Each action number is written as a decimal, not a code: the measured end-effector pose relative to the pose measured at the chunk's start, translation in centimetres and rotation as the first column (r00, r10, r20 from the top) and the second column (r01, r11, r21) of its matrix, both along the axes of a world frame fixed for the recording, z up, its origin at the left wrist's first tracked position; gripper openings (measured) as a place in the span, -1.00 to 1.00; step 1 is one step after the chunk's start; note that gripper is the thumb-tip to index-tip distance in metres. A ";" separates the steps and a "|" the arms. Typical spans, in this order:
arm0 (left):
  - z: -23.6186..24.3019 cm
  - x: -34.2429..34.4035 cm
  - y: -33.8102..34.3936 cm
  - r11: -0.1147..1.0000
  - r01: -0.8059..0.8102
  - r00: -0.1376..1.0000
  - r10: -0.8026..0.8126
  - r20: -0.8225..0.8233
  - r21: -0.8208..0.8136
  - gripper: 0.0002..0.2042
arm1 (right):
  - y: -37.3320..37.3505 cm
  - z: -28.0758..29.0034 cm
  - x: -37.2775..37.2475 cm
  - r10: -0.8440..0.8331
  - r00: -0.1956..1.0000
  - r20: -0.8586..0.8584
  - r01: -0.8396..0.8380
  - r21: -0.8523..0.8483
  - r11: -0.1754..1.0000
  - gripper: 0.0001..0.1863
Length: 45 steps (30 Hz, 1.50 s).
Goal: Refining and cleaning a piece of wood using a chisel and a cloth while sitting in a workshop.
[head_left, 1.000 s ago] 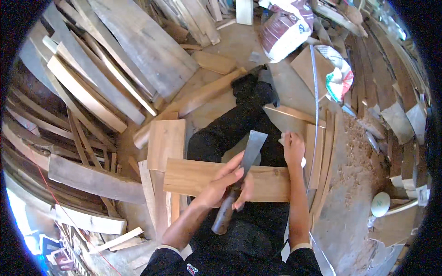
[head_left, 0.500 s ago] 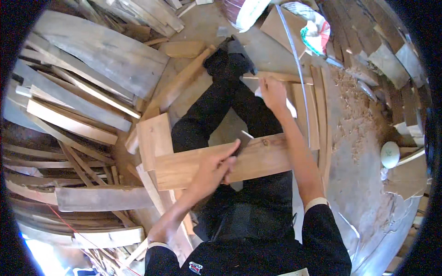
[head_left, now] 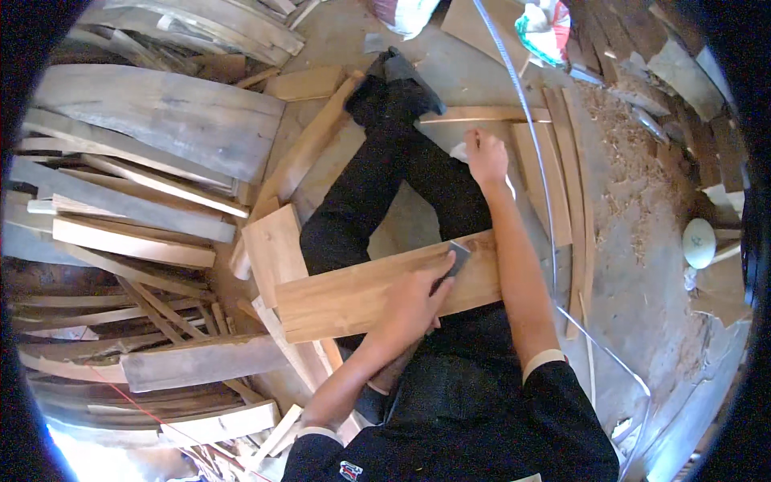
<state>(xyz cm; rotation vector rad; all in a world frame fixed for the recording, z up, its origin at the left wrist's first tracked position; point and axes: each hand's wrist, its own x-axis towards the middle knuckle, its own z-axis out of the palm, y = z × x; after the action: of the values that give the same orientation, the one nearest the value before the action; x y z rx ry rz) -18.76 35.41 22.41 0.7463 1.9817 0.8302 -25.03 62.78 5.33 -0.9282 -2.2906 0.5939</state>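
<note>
My left hand (head_left: 414,301) is closed on a wide metal chisel (head_left: 456,259), its blade over the pale wooden board (head_left: 329,309) that lies across my thighs. Most of the chisel's handle is hidden under my hand and forearm. My right hand (head_left: 487,161) is up beyond the board, beside my black-clad leg (head_left: 450,181), with its fingers curled on a white item (head_left: 462,151), mostly hidden, that I cannot make out clearly. My right forearm reaches past the board's right end.
Stacked planks (head_left: 152,120) crowd the left. Loose boards (head_left: 542,181), a blue-white cord (head_left: 514,80) and wood shavings (head_left: 634,217) lie on the right, near a pale round object (head_left: 699,241). Sacks (head_left: 540,32) and cardboard (head_left: 478,28) sit at the top.
My left hand has turned the chisel from fully in view to mostly covered, and moved rightward along the board. My right hand has moved forward, away from the board, with the white item.
</note>
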 end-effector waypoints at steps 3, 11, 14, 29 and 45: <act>1.1 0.2 -0.1 0.999 -0.004 0.999 0.002 -0.044 -0.040 -0.61 | -1.0 1.8 -0.1 -0.003 1.000 0.008 0.004 -0.206 0.978 -0.55; 0.2 0.3 1.7 0.998 0.059 0.943 -0.058 -0.328 -0.007 -0.60 | -2.7 3.3 -0.9 0.006 0.997 -0.079 -0.021 -0.192 0.981 -0.56; 0.1 0.8 0.7 0.993 0.118 0.946 -0.115 -0.302 -0.009 -0.60 | -2.8 3.1 -0.8 0.020 0.997 -0.072 -0.034 -0.208 0.977 -0.57; 0.0 2.0 0.4 0.991 0.071 0.965 -0.097 -0.244 -0.112 -0.51 | -2.9 3.5 -1.3 0.064 0.998 -0.025 -0.069 -0.408 0.910 -0.52; 0.9 2.2 0.7 0.993 0.117 0.993 -0.117 0.014 -0.002 -0.47 | -1.6 1.8 -1.4 0.021 0.996 -0.083 -0.048 -0.339 0.940 -0.54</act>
<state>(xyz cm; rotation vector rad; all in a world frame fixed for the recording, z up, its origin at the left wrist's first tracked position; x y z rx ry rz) -16.56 36.07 23.35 0.8437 1.9070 0.7608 -26.41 61.23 7.14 -1.0036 -2.1751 1.0487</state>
